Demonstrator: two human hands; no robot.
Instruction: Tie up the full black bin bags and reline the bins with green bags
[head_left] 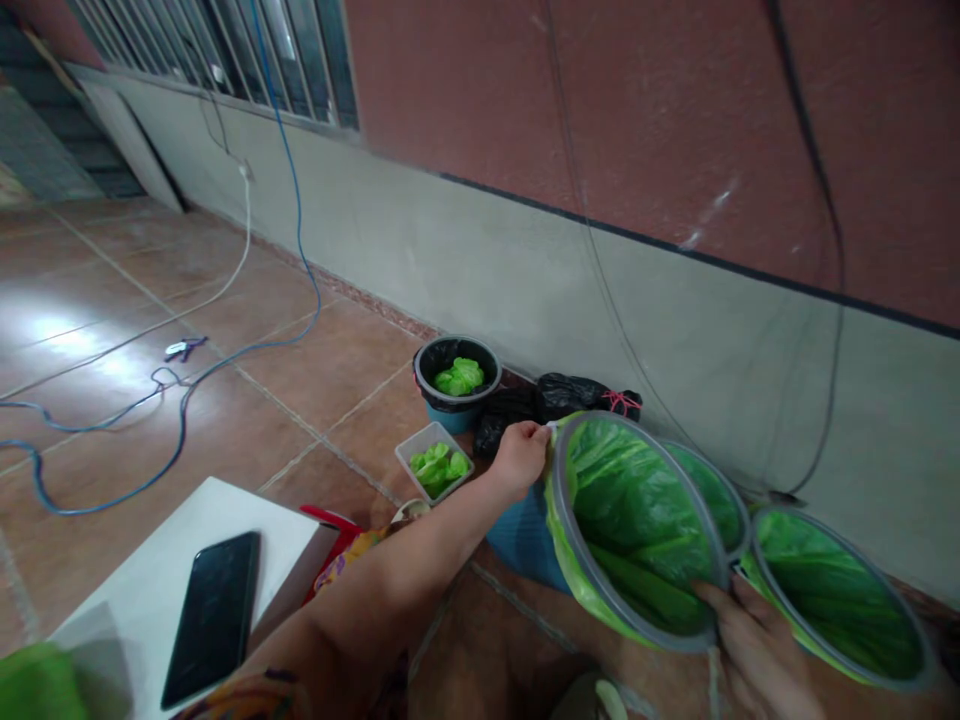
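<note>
A red-and-grey wall (pixel 465 240) borders the tiled floor (pixel 330 390). On the floor, a white-topped box (pixel 150 560) stands to the left of the blue bin (pixel 529 540), which is near the floor's wall-side edge; the bin's base is hidden. A green liner (pixel 630 500) covers its inside and folds out over the grey rim. Two more green-lined bins (pixel 832 590) stand beside it toward the wall and right. Closer to the wall-side edge are a black-lined bin (pixel 450 418) and black bags (pixel 577 395). The right hand (pixel 761 645), slightly blurred, grips the rim's right side, thumb inside the mouth; the left hand (pixel 523 458) pinches the rim's opposite side with closed fingers. A clear tub (pixel 415 447) of green bundles (pixel 439 467) sits before the black-lined bin. A phone (pixel 212 615) lies along the box top's right edge.
</note>
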